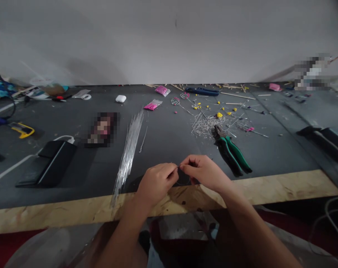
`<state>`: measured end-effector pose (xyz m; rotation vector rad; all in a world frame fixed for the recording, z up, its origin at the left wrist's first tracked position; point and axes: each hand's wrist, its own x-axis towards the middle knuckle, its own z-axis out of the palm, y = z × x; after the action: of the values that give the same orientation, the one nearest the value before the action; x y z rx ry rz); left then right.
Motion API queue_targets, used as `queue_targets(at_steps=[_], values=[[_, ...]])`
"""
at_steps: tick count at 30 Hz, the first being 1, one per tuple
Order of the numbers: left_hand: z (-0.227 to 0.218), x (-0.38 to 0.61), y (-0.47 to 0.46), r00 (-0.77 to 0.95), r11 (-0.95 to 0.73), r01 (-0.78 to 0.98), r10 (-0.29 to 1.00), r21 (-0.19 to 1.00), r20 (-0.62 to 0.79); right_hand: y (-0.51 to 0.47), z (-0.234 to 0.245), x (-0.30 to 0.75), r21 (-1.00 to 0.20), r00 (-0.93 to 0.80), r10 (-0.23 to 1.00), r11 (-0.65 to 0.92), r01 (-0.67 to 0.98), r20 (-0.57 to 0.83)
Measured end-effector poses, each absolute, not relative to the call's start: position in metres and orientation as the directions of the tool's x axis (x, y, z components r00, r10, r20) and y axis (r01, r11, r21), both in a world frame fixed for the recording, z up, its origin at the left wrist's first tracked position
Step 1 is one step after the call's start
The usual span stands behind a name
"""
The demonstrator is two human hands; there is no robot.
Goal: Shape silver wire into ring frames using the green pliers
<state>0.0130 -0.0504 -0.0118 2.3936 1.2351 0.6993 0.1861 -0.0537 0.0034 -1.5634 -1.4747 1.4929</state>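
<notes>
Near the table's front edge, my left hand [159, 181] and my right hand [205, 172] meet fingertip to fingertip, both closed in a pinch. Between them is a thin wire [183, 184], whose faint curve shows below the fingers; its ends are hidden. Left of my hands lies a long bundle of straight silvery wires [130, 145], with one short twisted wire [142, 142] beside it. To the right rest green-and-black pliers [233, 153], jaws pointing away from me. Beyond them is a heap of short wire pieces [203, 126].
Small yellow pieces [219, 115], pink packets [153, 105] and a dark blue tool [202, 91] lie toward the wall. At left are a white earphone case [121, 98], a black stand-like object [57, 163] and a yellow-tipped cutter [23, 130]. A wooden strip [291, 184] edges the table.
</notes>
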Motion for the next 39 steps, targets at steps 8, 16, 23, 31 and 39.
queue_targets(at_steps=[8,16,23,31,39], values=[[-0.008,0.015,-0.052,0.456,-0.526,0.67,0.848,0.524,0.268,-0.055,0.005,0.183,-0.912,-0.226,0.913,-0.259,0.318,-0.338],[-0.001,0.022,-0.052,0.276,-0.433,0.654,0.9,0.62,0.338,-0.054,0.008,0.17,-0.934,-0.176,0.925,-0.351,-0.067,-0.336],[-0.002,0.031,-0.052,0.287,-0.399,0.639,0.917,0.658,0.277,-0.052,0.005,0.175,-0.971,-0.124,0.965,-0.219,0.091,-0.229],[-0.001,0.031,-0.049,0.364,-0.388,0.653,0.914,0.651,0.18,-0.052,0.004,0.18,-0.957,-0.113,0.975,-0.159,0.243,-0.191],[0.004,0.028,-0.047,0.319,-0.446,0.607,0.895,0.657,0.313,-0.053,0.003,0.175,-0.906,-0.194,0.938,-0.333,-0.262,-0.288]])
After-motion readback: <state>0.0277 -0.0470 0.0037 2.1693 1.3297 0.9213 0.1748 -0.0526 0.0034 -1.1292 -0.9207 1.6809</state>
